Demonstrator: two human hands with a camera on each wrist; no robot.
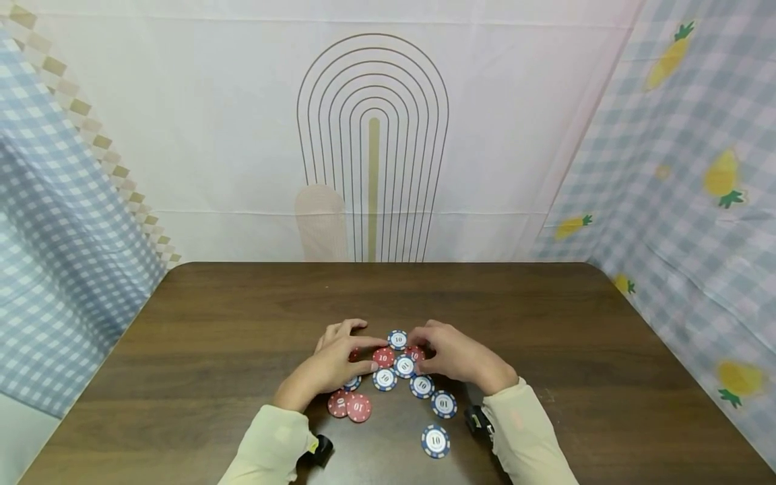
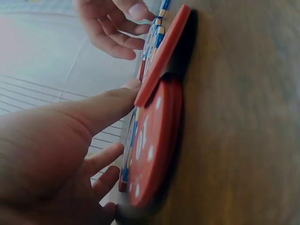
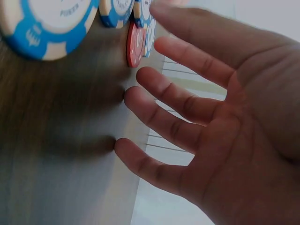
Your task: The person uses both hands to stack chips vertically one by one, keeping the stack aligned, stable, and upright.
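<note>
In the head view, poker chips marked 10 lie between both hands. My left hand has its fingers spread, with thumb and index fingertip right at a red chip. Across from it, my right hand reaches over another red chip, its thumb tip at the edge of a blue-and-white chip. A second blue-and-white chip sits farthest back. In the right wrist view, my right fingers are spread and lightly bent, fingertips at the tabletop. The left wrist view shows my left thumb beside the chips.
Two overlapping red chips lie near my left wrist. Blue-and-white chips trail toward the front, the nearest chip standing apart. The dark wooden table meets a patterned white cloth behind, with checked cloths at the sides.
</note>
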